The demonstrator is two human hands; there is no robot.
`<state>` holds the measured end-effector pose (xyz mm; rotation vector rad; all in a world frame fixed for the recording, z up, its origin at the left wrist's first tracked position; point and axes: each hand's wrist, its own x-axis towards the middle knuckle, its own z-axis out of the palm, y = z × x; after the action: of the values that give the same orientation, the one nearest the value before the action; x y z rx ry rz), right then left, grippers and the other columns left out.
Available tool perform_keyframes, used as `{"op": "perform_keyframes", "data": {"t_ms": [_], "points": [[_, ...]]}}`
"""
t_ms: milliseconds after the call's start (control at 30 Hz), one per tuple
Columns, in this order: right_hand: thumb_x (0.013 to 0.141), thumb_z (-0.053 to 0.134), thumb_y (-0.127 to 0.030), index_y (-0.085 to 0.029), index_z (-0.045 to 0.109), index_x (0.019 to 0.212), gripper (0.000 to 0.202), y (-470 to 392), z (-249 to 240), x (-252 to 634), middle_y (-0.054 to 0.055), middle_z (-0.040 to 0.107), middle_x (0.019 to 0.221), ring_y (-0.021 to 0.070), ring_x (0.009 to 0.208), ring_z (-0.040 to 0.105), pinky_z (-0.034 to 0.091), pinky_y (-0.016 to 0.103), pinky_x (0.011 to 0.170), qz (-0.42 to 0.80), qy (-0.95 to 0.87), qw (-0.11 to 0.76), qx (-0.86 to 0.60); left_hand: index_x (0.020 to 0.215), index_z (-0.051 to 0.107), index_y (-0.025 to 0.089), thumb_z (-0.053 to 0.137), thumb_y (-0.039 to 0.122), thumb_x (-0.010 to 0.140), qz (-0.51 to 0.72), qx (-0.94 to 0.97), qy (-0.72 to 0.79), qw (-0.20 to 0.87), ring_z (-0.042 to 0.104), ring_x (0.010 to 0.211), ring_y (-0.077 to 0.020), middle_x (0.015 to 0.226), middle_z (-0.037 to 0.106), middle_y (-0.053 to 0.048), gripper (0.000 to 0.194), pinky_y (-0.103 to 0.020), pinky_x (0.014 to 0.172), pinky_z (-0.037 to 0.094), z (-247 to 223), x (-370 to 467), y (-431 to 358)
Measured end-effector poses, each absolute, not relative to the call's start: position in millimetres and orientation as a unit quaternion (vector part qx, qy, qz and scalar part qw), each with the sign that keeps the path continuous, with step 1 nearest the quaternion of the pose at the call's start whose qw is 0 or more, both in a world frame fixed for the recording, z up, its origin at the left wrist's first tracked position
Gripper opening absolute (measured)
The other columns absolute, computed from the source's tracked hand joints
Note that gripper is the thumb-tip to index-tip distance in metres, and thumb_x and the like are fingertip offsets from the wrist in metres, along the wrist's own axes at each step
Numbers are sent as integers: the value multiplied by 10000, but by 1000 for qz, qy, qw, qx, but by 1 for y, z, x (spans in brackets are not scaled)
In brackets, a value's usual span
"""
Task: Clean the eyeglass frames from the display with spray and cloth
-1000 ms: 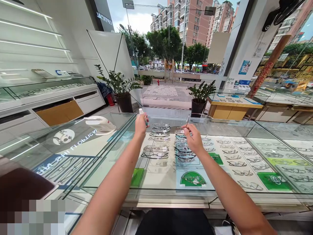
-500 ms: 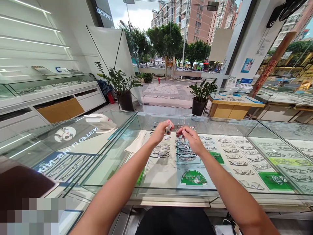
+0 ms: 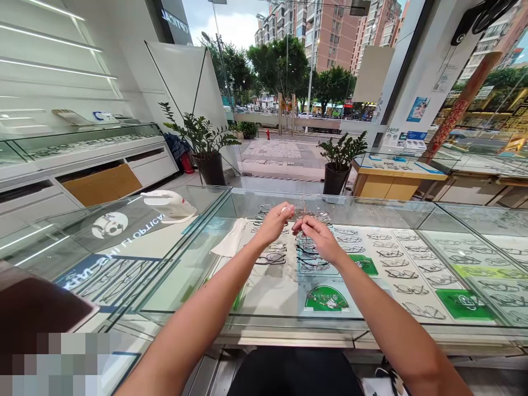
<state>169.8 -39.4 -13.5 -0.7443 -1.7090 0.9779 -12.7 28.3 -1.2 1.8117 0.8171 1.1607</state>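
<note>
My left hand (image 3: 275,224) is closed, thumb on top, around a small white thing (image 3: 286,209) mostly covered by the fingers. Just right of it, my right hand (image 3: 319,235) pinches a thin wire-framed pair of eyeglasses (image 3: 304,204), its slender frame rising above the fingers. Both hands are held above the glass counter, close together and apart from each other. Beneath them, rows of eyeglasses (image 3: 270,258) lie inside the display case. A cream cloth (image 3: 230,238) rests on the glass left of my left hand.
A white handheld device (image 3: 170,204) stands on the counter at the left. Several more eyeglasses (image 3: 399,274) and a green display card (image 3: 465,312) are in the case at right. Potted plants (image 3: 336,179) stand beyond the counter, before the glass front.
My right hand has shifted slightly left and down, turning the eyeglasses more upright and nearer my left hand. My left hand has turned a little, hiding more of the white thing.
</note>
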Motion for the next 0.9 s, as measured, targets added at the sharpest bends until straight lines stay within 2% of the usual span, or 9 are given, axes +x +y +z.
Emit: {"op": "perform_keyframes", "data": {"t_ms": [433, 567, 667, 800, 900], "points": [[1024, 530, -543, -237, 700, 1012, 351, -39, -10, 172, 61, 692, 1045, 234, 994, 643, 492, 367, 874, 409, -710, 487, -302, 777, 513, 209, 442, 631, 951, 485, 730, 319, 361, 480, 731, -178, 749, 510, -2, 462, -332, 731, 422, -2, -14, 29], [1008, 556, -538, -236, 692, 978, 332, -34, -9, 177, 54, 705, 1045, 222, 972, 665, 506, 350, 841, 412, -681, 519, -311, 761, 542, 203, 483, 657, 945, 431, 772, 347, 313, 479, 734, -186, 740, 539, -3, 493, -320, 718, 376, -2, -14, 24], [1007, 555, -538, -246, 699, 995, 326, -31, -9, 180, 57, 711, 1077, 217, 976, 665, 518, 336, 806, 404, -655, 551, -321, 791, 578, 201, 514, 664, 942, 393, 814, 335, 267, 521, 798, -202, 812, 608, -17, 492, -319, 756, 370, -3, -13, 19], [1011, 541, -560, -254, 703, 1027, 346, -28, -10, 181, 62, 713, 1168, 213, 992, 672, 541, 335, 807, 402, -652, 554, -327, 805, 557, 208, 450, 674, 950, 377, 831, 315, 260, 539, 830, -224, 845, 625, -36, 500, -326, 771, 374, -3, -12, 18], [1011, 544, -563, -250, 700, 1034, 350, -28, -11, 180, 62, 715, 1175, 213, 1008, 676, 551, 337, 824, 405, -651, 555, -323, 822, 556, 215, 476, 659, 941, 380, 837, 319, 233, 531, 830, -232, 844, 617, -39, 465, -336, 781, 373, -1, -13, 18]]}}
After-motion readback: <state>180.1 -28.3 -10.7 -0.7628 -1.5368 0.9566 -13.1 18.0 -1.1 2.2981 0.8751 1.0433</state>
